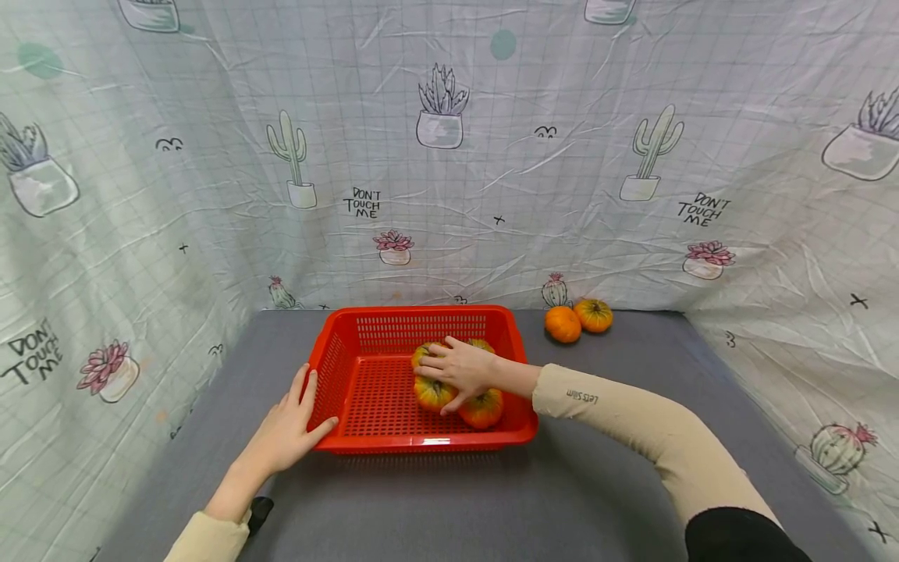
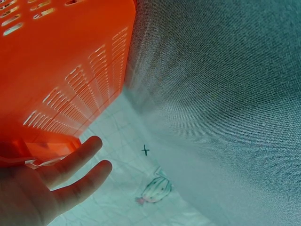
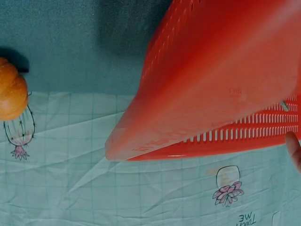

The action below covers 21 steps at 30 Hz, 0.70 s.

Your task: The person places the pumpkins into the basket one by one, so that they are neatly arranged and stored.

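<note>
In one red basket (image 1: pixel 379 444), four pumpkins (image 1: pixel 482 411) show; two pumpkins (image 1: pixel 563 325) lie outside.

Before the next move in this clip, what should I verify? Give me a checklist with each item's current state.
1. Red basket upright: ok.
2. Left hand at the basket's left rim: ok.
3. Right hand over the pumpkins inside: ok.
4. Right hand's hold on a pumpkin: cannot tell; its underside is hidden.
5. Every pumpkin in the basket: not ok; two pumpkins sit outside, beyond its right side.
6. Bare floor left in the basket: ok, on its left side.
</note>
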Motion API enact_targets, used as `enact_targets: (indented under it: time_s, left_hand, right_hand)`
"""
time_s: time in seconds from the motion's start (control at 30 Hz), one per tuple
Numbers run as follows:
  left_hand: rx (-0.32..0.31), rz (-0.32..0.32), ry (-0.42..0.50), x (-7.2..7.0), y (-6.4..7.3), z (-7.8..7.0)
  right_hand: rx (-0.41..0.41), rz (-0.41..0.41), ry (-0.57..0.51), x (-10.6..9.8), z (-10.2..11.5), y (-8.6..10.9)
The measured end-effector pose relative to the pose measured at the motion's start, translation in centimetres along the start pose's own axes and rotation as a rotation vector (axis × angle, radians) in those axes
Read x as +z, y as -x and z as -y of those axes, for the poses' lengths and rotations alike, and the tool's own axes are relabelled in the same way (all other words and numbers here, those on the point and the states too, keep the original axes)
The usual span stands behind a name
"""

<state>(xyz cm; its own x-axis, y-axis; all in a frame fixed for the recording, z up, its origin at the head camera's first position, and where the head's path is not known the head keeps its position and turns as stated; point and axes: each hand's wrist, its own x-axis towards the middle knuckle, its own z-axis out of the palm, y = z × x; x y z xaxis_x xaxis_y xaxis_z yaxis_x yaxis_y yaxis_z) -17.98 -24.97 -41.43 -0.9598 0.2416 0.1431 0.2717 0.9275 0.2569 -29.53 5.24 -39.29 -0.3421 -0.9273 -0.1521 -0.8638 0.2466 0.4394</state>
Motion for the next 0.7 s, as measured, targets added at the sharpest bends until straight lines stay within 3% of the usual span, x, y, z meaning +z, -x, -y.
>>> enact_targets:
  time_s: [0.2, 0.47, 0.7]
  left_hand:
    - [0.001, -0.002, 0.0, 0.08, -0.02, 0.02]
    - [0.0, 0.0, 0.007, 0.11, 0.02, 0.02]
    - [-0.002, 0.0, 0.001, -0.05, 0.03, -0.06]
  right_hand:
    - [0.0, 0.033, -0.019, 0.06, 0.09, 0.14]
    - [-0.002, 0.016, -0.047, 0.32, 0.1, 0.18]
    - [-0.021, -0.005, 0.005, 0.62, 0.1, 0.16]
